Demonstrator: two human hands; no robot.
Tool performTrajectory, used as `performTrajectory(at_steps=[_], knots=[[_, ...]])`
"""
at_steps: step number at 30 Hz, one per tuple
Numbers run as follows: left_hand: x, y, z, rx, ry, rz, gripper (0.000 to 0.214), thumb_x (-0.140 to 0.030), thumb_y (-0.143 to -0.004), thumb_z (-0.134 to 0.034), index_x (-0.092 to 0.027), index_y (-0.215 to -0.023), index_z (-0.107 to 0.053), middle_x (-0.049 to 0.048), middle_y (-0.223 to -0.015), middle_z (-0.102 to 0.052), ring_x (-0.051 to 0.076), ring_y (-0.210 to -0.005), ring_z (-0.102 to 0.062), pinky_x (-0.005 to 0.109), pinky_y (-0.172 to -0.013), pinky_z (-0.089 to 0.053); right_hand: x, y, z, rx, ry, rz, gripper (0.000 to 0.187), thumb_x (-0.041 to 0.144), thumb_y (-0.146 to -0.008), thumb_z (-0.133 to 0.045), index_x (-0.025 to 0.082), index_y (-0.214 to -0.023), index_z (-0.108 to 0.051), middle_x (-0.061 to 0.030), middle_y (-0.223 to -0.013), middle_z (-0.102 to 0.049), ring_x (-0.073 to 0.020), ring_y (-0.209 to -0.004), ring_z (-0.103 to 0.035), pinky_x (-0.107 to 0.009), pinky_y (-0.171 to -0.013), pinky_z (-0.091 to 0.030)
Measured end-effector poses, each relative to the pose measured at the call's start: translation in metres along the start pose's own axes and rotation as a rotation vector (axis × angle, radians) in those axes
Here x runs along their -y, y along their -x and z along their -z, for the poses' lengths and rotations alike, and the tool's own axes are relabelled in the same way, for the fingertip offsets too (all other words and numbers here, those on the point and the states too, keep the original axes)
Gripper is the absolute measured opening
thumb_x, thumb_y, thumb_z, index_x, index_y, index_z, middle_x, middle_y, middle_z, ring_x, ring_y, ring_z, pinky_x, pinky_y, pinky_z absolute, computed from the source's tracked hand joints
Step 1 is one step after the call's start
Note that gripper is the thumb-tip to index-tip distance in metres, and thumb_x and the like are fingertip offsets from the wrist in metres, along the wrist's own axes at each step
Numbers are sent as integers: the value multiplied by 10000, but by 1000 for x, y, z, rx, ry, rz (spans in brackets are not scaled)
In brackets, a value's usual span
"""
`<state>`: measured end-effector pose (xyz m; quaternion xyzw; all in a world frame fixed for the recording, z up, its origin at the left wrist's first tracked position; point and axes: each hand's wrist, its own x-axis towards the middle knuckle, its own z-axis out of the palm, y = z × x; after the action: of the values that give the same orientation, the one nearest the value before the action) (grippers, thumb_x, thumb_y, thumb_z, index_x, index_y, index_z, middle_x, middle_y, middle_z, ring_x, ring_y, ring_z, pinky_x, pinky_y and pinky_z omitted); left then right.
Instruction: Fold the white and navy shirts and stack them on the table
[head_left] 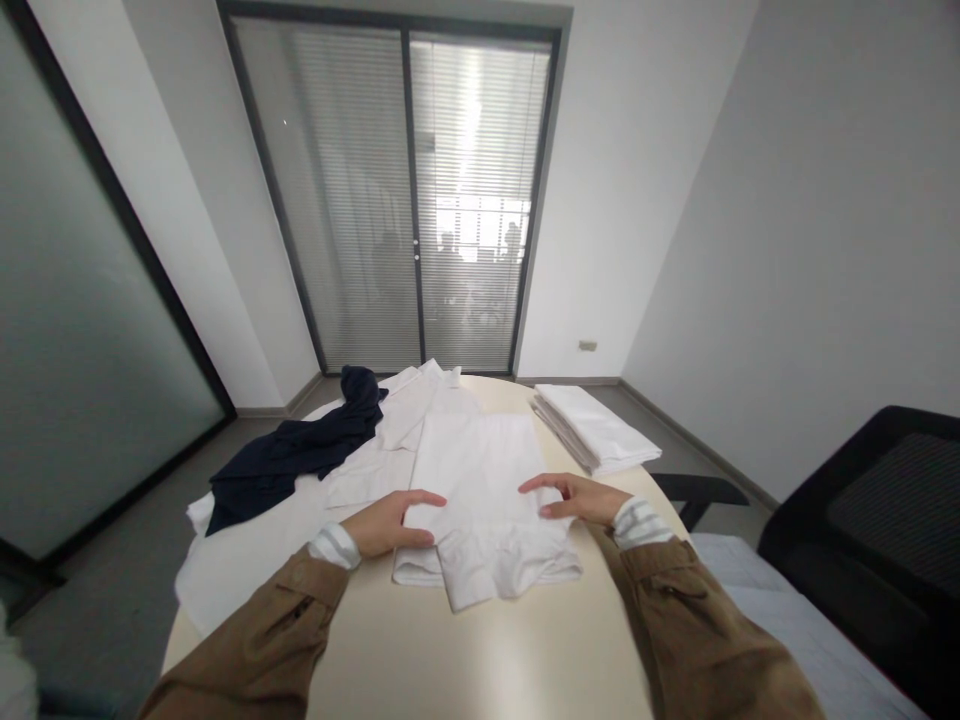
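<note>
A white garment [480, 465] is partly folded, touched by the left hand [384, 522] and right hand [585, 498], fingers parted. Folded cloth [604, 425] is stacked far right; rumpled clothes [296, 455] at left are unfolded.

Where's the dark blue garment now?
Head view, left side: the dark blue garment lies on white fabric at the far left of the table, beyond the left hand.

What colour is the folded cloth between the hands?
White; the folded cloth shows best in the head view.
</note>
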<state>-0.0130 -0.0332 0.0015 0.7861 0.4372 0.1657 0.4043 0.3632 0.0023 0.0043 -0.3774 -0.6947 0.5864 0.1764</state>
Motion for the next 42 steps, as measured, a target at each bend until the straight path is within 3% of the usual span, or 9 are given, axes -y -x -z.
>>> performTrajectory(at_steps=[5, 8, 11, 16, 21, 25, 30, 37, 42], knots=[[-3, -3, -8, -99, -19, -26, 458, -480, -837, -601, -210, -1202, -659, 68, -1207, -663, 251, -1086, -592, 332, -982, -397, -6, -8, 1, -128, -17, -49, 609, 511, -748, -736, 213, -1264, -614, -57, -1031, -693, -205, -886, -644, -338, -810, -510], [4, -10, -12, -296, -21, 76, 520, -529, -869, -496, -177, -1227, -632, 39, -862, -648, 200, -761, -566, 313, -741, -426, -10, -15, -1, -268, -22, -50, 650, 559, -762, -697, 235, -1314, -578, -66, -1102, -678, -202, -897, -637, -334, -798, -515], [13, -14, -14, -383, 21, 134, 575, -533, -799, -550, -133, -1205, -619, -52, -632, -434, 156, -596, -426, 276, -599, -339, -14, -20, -2, -342, -9, -2, 650, 550, -744, -715, 225, -1292, -585, -72, -1157, -658, -201, -920, -627, -328, -807, -513], [14, -9, -10, -173, 85, 143, 507, -493, -736, -617, -139, -1099, -618, -96, -569, -319, 122, -535, -328, 249, -534, -240, -14, -12, 1, -211, -38, -67, 624, 430, -668, -803, 201, -1212, -603, -21, -911, -681, -176, -762, -629, -312, -720, -526], [4, 1, -3, 40, 54, 133, 440, -413, -715, -673, -179, -1082, -609, -109, -543, -294, 108, -496, -276, 244, -505, -190, -11, -2, 4, -83, -50, -36, 689, 349, -611, -853, 247, -1242, -597, -38, -1112, -672, -229, -996, -636, -356, -885, -528], [-7, 3, -3, 28, -31, 128, 399, -354, -702, -681, -184, -1060, -640, -93, -574, -322, 120, -536, -321, 241, -528, -241, -18, -8, 5, -208, -84, -20, 699, 456, -729, -772, 241, -1350, -532, -71, -1267, -621, -232, -1099, -610, -384, -979, -486], [-7, 3, -4, 34, -74, 130, 391, -350, -683, -707, -190, -1038, -670, -80, -611, -352, 123, -571, -348, 240, -552, -268, -27, -14, 8, -316, -148, -54, 945, 498, -721, -768, 194, -1497, -323, -15, -840, -684, -191, -771, -650, -362, -766, -538], [16, -14, -15, -266, 234, 109, 702, -583, -853, -515, -134, -1380, -401, -75, -605, -443, 141, -544, -403, 256, -550, -308, -25, -14, 9, -331, -30, -81, 938, 465, -649, -823, 186, -1444, -411, 74, -589, -509, -111, -506, -471, -252, -499, -406], [23, -26, -20, -461, 188, 69, 688, -476, -788, -616, -132, -1354, -429, -54, -720, -471, 139, -587, -467, 280, -627, -383, -32, -21, 10, -464, 30, -20, 879, 565, -748, -708, 191, -1460, -352, 85, -576, -484, -105, -502, -447, -235, -476, -353]])
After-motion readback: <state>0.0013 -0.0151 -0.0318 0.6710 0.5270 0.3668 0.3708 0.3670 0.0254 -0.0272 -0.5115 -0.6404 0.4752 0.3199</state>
